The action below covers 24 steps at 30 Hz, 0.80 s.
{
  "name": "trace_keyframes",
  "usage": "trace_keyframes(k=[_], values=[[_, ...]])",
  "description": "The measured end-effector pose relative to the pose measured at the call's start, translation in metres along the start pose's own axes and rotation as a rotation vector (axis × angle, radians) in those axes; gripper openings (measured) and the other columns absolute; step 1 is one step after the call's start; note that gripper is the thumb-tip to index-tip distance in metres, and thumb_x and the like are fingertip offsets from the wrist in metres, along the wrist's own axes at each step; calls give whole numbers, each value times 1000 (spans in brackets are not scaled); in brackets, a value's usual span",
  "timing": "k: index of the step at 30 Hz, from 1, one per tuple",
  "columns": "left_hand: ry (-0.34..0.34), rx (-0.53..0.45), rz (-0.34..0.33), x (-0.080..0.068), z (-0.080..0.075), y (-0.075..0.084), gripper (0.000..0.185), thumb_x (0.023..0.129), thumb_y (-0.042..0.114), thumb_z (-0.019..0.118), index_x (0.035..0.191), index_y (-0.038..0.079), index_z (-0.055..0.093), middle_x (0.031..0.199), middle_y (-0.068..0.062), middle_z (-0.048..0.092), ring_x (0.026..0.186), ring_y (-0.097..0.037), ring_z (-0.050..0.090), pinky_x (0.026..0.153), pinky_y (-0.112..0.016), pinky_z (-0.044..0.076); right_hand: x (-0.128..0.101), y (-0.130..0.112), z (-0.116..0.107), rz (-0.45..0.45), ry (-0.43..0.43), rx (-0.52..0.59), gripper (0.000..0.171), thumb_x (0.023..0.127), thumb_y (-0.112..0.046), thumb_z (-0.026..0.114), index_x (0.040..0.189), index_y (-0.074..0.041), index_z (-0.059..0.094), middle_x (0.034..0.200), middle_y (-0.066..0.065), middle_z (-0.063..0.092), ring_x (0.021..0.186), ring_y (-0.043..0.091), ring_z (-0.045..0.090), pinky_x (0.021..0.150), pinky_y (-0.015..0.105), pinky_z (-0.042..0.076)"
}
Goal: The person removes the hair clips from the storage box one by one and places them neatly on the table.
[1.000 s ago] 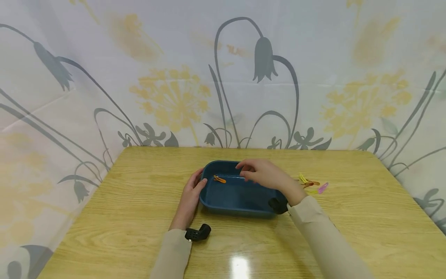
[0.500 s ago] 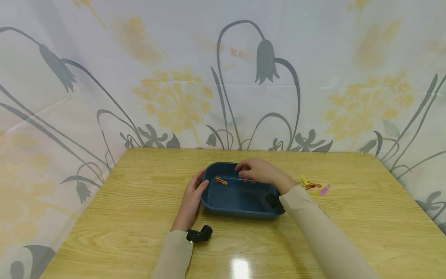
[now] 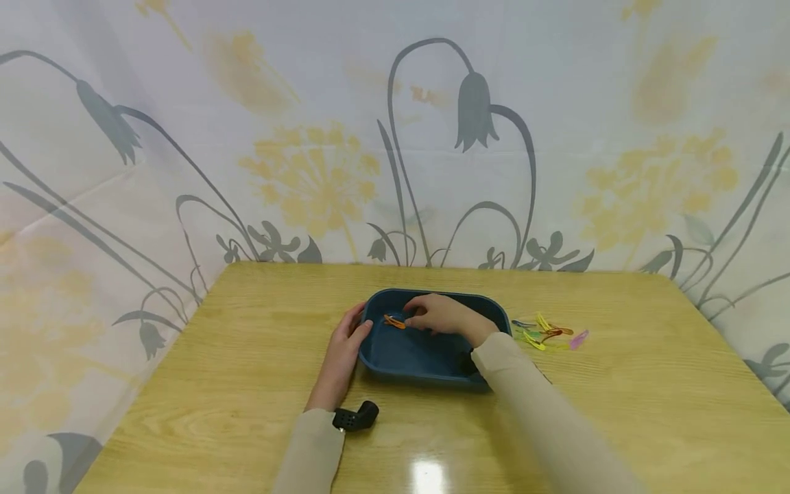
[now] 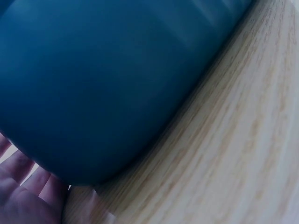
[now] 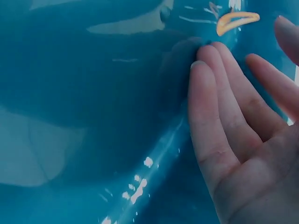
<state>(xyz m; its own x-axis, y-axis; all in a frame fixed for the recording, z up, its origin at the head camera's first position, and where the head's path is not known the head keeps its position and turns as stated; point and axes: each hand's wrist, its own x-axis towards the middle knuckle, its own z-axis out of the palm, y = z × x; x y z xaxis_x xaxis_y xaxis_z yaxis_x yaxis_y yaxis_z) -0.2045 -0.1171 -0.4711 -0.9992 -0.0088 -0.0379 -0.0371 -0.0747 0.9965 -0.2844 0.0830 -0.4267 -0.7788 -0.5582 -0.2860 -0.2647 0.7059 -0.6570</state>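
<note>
A dark blue tray (image 3: 426, 358) sits mid-table on the wooden table (image 3: 247, 357). An orange hair clip (image 3: 393, 321) lies inside it near the left end. My left hand (image 3: 358, 321) holds the tray's left end, thumb over the rim and fingers along the outer wall (image 4: 103, 79). My right hand (image 3: 415, 317) reaches into the tray with its fingertips just right of the clip. In the right wrist view the fingers (image 5: 219, 112) are straight and spread over the tray floor (image 5: 93, 93), holding nothing, with the orange clip (image 5: 236, 21) just beyond them.
Several coloured hair clips (image 3: 546, 333) lie loose on the table right of the tray. A flowered curtain (image 3: 395, 137) hangs behind and beside the table. A black wrist camera (image 3: 354, 416) sits on my left sleeve.
My right hand has moved left and down into the tray, toward the orange clip. The left hand and the tray have stayed put.
</note>
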Motion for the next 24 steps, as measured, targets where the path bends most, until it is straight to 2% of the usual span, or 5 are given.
trace_keyframes(k=[5,14,24], values=[[14,24,4,4,-4,-6,46,95,29,50,138,22,40,143,0,38,133,-19,32,109,-42,25,2,-8,6,-5,13,-18,40,91,-25,56,128,-12,53,93,5,62,81,18,59,67,29,51],[-15,-15,-12,1,-2,7,45,96,21,49,139,17,39,143,-5,38,134,-22,31,109,-43,24,10,-11,7,-3,15,-60,37,90,-24,58,126,-12,55,93,3,62,81,18,60,64,27,51],[27,5,19,5,3,-7,44,94,26,51,137,21,42,141,-1,41,132,-19,35,108,-42,28,18,-13,12,16,-31,-51,34,89,-19,60,121,-8,58,90,2,62,72,14,59,63,28,50]])
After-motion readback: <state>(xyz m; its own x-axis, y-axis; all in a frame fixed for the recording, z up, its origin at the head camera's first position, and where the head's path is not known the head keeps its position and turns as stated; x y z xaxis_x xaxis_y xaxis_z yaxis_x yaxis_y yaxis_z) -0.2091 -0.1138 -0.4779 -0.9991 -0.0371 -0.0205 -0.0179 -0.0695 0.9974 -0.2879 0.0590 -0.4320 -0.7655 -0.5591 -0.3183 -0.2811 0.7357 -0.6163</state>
